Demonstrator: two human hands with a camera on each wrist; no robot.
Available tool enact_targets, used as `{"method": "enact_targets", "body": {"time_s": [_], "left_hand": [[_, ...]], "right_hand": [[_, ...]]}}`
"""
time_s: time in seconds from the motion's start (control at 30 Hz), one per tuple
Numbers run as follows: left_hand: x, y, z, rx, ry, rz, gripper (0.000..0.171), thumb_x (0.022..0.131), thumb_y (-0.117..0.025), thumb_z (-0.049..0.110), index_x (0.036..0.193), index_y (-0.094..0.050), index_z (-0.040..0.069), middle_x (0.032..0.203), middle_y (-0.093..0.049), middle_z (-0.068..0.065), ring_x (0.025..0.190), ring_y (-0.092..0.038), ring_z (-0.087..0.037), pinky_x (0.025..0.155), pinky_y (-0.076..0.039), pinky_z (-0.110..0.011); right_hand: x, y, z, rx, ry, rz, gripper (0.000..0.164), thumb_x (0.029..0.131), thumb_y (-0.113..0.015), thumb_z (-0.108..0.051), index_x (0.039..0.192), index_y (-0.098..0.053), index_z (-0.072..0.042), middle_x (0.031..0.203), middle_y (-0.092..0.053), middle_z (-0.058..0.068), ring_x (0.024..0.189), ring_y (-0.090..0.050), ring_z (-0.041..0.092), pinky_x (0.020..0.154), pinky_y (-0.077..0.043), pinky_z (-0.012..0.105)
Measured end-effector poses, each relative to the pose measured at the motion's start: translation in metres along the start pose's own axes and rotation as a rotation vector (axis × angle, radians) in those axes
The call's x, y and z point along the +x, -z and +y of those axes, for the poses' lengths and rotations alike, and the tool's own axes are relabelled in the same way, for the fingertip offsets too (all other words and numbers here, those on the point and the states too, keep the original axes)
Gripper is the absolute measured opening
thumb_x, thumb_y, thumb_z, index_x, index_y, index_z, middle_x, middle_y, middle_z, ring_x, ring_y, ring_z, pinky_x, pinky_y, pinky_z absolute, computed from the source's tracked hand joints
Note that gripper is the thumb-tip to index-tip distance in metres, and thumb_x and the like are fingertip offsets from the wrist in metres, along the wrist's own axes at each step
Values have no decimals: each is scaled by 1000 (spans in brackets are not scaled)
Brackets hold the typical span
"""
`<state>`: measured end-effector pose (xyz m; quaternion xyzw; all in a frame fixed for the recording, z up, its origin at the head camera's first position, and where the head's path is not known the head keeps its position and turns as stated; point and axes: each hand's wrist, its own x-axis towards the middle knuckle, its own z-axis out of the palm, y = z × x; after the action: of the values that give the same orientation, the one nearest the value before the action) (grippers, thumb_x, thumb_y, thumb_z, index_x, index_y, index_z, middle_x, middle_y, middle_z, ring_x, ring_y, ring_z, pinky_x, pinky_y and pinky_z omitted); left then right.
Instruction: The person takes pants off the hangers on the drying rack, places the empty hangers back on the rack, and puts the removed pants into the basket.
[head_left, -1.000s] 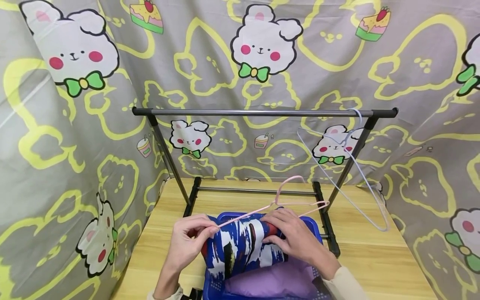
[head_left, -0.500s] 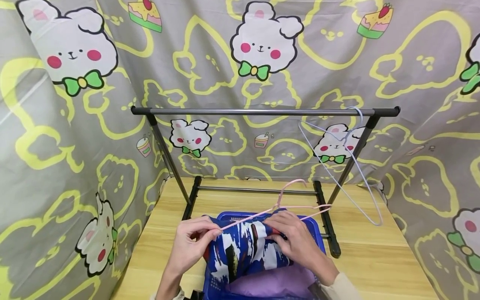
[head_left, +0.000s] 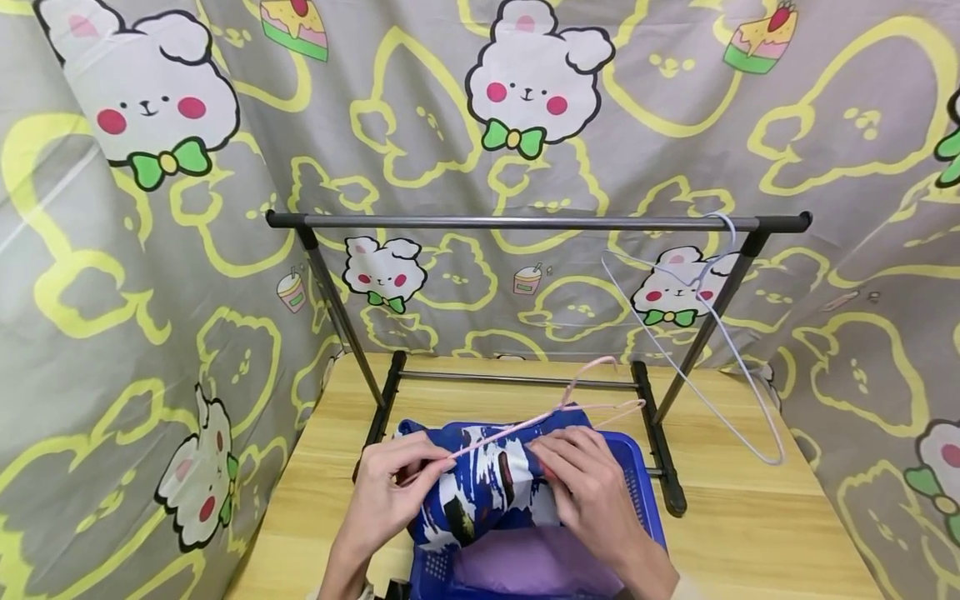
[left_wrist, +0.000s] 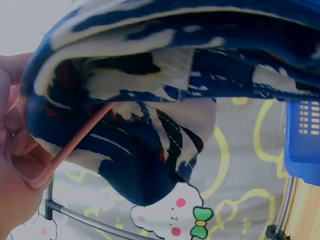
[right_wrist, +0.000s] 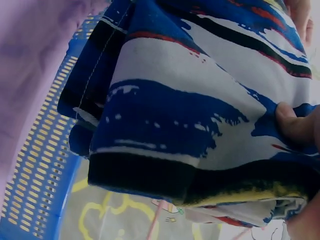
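Note:
Below the rack, a blue, white and black patterned garment (head_left: pixel 480 479) is held over the basket, its full shape hidden by folds. My left hand (head_left: pixel 396 492) pinches one end of a pink clothes hanger (head_left: pixel 517 428), with garment fabric against the fingers. In the left wrist view, the hanger arm (left_wrist: pixel 75 141) runs from that hand into the fold of the cloth. My right hand (head_left: pixel 596 492) grips the garment's right side, its thumb (right_wrist: pixel 295 122) pressing on the fabric in the right wrist view. The hanger's hook (head_left: pixel 588 371) points up and right.
A blue perforated basket (head_left: pixel 641 467) stands on the wooden table (head_left: pixel 750 517), with purple fabric (head_left: pixel 536 562) in it. Behind is a rack with a grey bar (head_left: pixel 510 222); a lavender hanger (head_left: pixel 738 367) hangs at its right end. A cartoon-print curtain (head_left: pixel 442 100) surrounds the table.
Both hands have shifted slightly right. The garment's upper edge now shows more, rising behind the hanger at both sides. My right hand has moved a little lower on the cloth.

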<state>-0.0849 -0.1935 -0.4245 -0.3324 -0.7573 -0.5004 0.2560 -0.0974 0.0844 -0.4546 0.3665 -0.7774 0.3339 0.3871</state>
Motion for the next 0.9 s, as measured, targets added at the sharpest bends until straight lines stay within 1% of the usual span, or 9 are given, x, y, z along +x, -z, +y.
{"method": "enact_targets", "body": {"time_s": [0.13,0.3,0.4,0.5,0.57,0.63,0.8,0.9], "left_hand": [[0,3,0,43,11,15,27,83,-80,-9,92,-79,16,73,-57,12,56,-36,2,48,-30,-13],[-4,6,-1,83,1,43,28,80,-81,-11,93,-78,15,77,-64,8,57,-40,0,49,-32,-12],[-6,9,-3,108,-13,79,30,77,-81,-13,91,-78,13,73,-62,7,55,-38,0,47,-30,-12],[-8,14,-7,130,-28,137,34,72,-81,-18,89,-78,11,69,-56,7,52,-33,-1,44,-25,-14],[-8,19,-9,155,-36,185,36,69,-80,-21,87,-77,9,66,-53,7,51,-32,-2,43,-24,-15],[-8,24,-10,182,-41,232,36,66,-79,-24,85,-77,6,66,-53,6,51,-33,-2,43,-25,-14],[-2,36,-7,233,-34,338,32,66,-76,-27,84,-77,0,62,-50,4,51,-33,-2,44,-27,-13],[7,42,0,253,-26,396,27,70,-76,-26,83,-77,-3,60,-47,2,50,-32,-4,44,-26,-14]], "right_hand": [[4,5,-6,-17,13,41,32,109,-49,-15,108,-79,-4,102,-76,8,94,-68,28,99,-43,42],[2,15,-7,24,17,110,29,107,-53,-15,106,-79,-1,100,-76,11,92,-68,33,103,-41,39],[-1,23,-6,42,23,143,29,107,-55,-16,105,-78,1,99,-76,13,91,-68,34,106,-40,37],[-2,31,-4,32,18,146,29,107,-55,-16,105,-79,1,99,-76,13,92,-67,34,107,-40,37],[-2,35,-3,20,6,135,30,107,-54,-17,106,-79,0,100,-76,13,92,-67,33,108,-39,36],[-2,38,-1,4,3,126,31,107,-54,-19,106,-79,0,99,-76,12,92,-67,33,108,-39,36],[-6,38,1,-23,13,107,32,107,-54,-20,105,-79,0,98,-76,12,89,-68,31,108,-39,35],[-10,36,1,-34,14,87,32,107,-53,-19,105,-79,-1,98,-76,10,88,-68,30,107,-38,34]]}}
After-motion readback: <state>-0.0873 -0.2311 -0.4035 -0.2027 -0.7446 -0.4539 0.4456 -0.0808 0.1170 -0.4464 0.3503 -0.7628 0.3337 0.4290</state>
